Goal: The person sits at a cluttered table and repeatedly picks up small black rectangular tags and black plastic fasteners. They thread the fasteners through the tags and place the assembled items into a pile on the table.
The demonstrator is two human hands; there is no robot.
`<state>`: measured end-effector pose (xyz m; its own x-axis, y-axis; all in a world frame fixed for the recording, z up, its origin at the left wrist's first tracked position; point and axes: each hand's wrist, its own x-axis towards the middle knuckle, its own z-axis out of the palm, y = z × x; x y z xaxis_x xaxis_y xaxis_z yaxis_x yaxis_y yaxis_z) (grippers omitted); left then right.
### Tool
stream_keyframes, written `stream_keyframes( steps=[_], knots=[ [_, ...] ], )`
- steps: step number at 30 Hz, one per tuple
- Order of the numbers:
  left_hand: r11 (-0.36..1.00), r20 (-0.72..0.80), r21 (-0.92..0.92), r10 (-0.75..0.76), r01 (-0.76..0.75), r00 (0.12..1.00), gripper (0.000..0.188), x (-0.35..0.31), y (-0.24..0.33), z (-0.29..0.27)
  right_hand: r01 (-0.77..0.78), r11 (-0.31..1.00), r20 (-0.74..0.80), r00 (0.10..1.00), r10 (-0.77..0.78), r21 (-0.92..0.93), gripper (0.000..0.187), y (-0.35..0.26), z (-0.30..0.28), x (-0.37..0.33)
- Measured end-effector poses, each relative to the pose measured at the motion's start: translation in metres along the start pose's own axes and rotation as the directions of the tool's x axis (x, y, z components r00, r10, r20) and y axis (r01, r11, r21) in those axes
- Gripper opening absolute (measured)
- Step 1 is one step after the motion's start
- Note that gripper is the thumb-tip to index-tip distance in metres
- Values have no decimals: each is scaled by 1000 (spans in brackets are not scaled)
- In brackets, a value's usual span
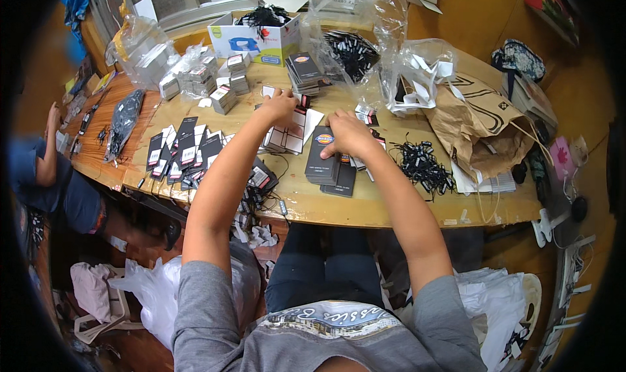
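My left hand (280, 109), its fingers bent, is on the white tags (282, 139) at the middle of the table; its fingertips are partly hidden. To the right, my right hand (351, 136) grips a stack of black hang tags (321, 161), with the thumb along its right edge and the fingers at its far end. More black tags (339, 188) lie under and beside that stack. Behind my hands stands a taller stack of black hang tags (304, 69).
Spread tags (186, 151) lie at the left, black strings (420, 166) at the right. Behind are a carton (254, 44), stacks of small cards (195, 80) and clear bags (355, 20). A brown paper bag (476, 121) stands right; another person's arm (49, 144) shows far left.
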<state>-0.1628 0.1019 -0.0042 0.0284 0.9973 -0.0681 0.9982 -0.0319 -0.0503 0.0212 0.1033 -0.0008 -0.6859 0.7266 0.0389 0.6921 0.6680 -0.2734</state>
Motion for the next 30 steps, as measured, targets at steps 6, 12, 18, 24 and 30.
stream_keyframes(
  steps=[6,12,18,24,30],
  knots=[
    [995,-249,-96,12,-37,968,51,3,4,1,94,952,-291,957,-6,292,47,9,9,4],
    [903,-508,-404,-89,-146,856,33,13,-3,8,92,789,-335,930,149,607,34,10,11,3],
    [911,-653,-383,-151,-151,742,18,11,-4,3,113,613,-342,900,271,782,13,10,16,3],
    [597,-499,-773,-362,-215,787,20,-34,28,-44,224,383,-336,907,255,896,13,1,-19,-27],
    [79,-313,-950,-314,-303,897,14,-91,74,-50,430,448,-570,784,246,784,10,-11,-24,-51]
  ],
)
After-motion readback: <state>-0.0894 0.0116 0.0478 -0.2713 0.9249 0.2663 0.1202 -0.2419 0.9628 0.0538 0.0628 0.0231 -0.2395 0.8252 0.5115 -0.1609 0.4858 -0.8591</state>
